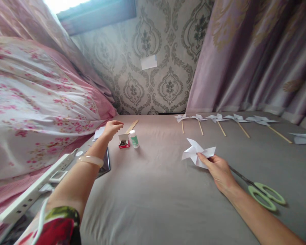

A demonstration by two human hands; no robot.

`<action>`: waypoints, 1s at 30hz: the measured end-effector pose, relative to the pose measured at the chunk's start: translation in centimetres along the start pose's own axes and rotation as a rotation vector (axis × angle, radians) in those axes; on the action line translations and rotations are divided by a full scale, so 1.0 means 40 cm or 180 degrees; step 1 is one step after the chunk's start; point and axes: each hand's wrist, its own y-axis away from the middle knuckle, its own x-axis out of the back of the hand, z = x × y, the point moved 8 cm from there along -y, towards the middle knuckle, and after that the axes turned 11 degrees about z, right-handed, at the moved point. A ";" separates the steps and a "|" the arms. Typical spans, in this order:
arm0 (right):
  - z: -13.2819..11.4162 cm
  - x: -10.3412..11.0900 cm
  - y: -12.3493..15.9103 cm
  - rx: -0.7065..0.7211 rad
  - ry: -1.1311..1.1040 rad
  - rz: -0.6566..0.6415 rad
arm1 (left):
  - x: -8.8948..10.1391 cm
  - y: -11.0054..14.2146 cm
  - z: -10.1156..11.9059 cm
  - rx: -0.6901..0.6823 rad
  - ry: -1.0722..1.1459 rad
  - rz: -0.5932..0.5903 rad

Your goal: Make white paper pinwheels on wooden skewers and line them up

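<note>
My right hand pinches a white folded paper pinwheel just above the grey surface, with no stick on it. My left hand reaches out to the left, fingers curled loosely and empty, hovering just left of a small open red box. Beside the box stands a small white glue bottle. A few wooden sticks lie just behind the box. A pale bangle sits on my left wrist.
Several finished paper pinwheels on sticks lie in a row at the back right. Green-handled scissors lie by my right forearm. A white power strip and a dark tablet lie at left by floral bedding.
</note>
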 end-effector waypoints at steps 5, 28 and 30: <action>0.008 -0.004 -0.001 -0.0040 0.0015 -0.0082 | -0.043 -0.064 -0.046 0.0044 -0.0449 -0.0437; 0.006 -0.012 -0.002 -0.0149 0.0298 -0.0223 | -0.245 -0.191 -0.106 -0.0495 -0.2290 -0.1248; 0.005 -0.013 0.000 -0.0146 0.0305 -0.0268 | -0.255 -0.191 -0.111 -0.0597 -0.2577 -0.1331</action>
